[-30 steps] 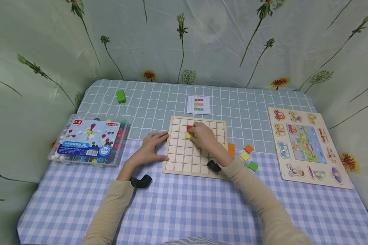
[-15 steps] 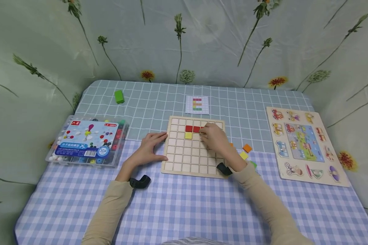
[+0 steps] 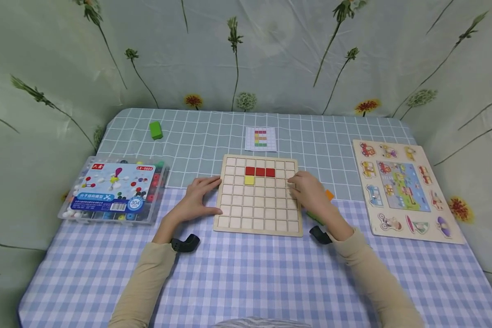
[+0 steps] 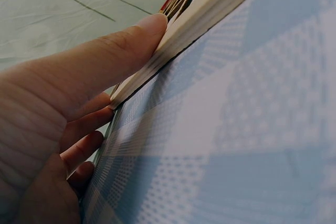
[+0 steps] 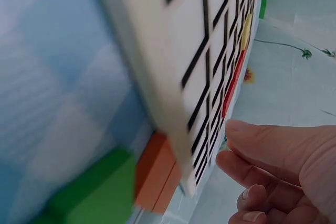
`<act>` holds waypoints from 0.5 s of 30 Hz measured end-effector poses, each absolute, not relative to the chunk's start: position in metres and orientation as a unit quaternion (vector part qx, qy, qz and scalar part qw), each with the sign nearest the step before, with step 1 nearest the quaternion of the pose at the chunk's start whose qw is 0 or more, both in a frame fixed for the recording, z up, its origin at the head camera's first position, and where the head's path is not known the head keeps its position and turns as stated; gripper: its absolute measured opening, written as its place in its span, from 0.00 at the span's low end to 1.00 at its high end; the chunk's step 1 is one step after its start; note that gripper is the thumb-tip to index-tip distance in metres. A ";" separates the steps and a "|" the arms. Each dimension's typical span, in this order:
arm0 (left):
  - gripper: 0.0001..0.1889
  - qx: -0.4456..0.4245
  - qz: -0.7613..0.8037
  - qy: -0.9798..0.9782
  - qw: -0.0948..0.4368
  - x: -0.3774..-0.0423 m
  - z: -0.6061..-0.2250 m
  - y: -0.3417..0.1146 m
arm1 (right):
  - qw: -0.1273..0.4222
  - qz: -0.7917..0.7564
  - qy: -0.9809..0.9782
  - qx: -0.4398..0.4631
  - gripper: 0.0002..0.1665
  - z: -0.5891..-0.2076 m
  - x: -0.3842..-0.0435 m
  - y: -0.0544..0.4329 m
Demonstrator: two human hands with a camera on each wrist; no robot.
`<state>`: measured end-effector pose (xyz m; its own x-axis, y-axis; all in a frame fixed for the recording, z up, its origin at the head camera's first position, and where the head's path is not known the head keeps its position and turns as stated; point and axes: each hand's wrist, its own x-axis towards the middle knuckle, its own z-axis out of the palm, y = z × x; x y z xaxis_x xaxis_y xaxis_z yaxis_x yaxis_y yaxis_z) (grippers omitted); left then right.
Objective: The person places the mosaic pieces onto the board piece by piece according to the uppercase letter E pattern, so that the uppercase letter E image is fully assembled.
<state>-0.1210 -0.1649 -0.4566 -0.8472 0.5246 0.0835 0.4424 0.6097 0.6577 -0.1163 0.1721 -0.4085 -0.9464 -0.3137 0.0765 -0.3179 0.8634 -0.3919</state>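
Gridded board (image 3: 259,200) is set flat on the worktop (image 3: 246,273), its left edge touched by the spread, relaxed left hand (image 3: 194,200); orange blocks (image 5: 152,174) and green block (image 5: 97,184) are placed beside its right edge, nearer the loosely curled right hand (image 3: 311,192), where nothing held is seen.

Soft, even light fills the head view, with a faint shadow beside the left sleeve (image 3: 143,287); the left wrist view is dimmer, darkest at lower left; in the right wrist view, checked cloth (image 5: 47,40) at upper left blurs
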 end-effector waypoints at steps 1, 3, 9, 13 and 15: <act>0.47 0.271 0.349 0.895 0.058 -0.121 -0.457 -0.165 | 0.009 0.205 -0.965 0.165 0.13 -0.409 -0.115 0.175; 0.47 0.274 0.349 0.895 0.054 -0.122 -0.458 -0.165 | 0.016 0.208 -0.963 0.169 0.13 -0.410 -0.113 0.180; 0.47 0.273 0.348 0.895 0.055 -0.122 -0.457 -0.165 | 0.015 0.198 -0.968 0.156 0.12 -0.412 -0.110 0.194; 0.47 0.267 0.350 0.896 0.064 -0.122 -0.457 -0.165 | 0.005 0.190 -0.971 0.146 0.13 -0.412 -0.109 0.200; 0.47 0.266 0.351 0.896 0.063 -0.122 -0.457 -0.165 | 0.005 0.189 -0.971 0.144 0.13 -0.412 -0.108 0.202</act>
<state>-0.1215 -0.1647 -0.4568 -0.8503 0.5210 0.0749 0.4332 0.6118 0.6618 -0.1081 0.2017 -0.4117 -0.9582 -0.2789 0.0637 -0.2824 0.8869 -0.3656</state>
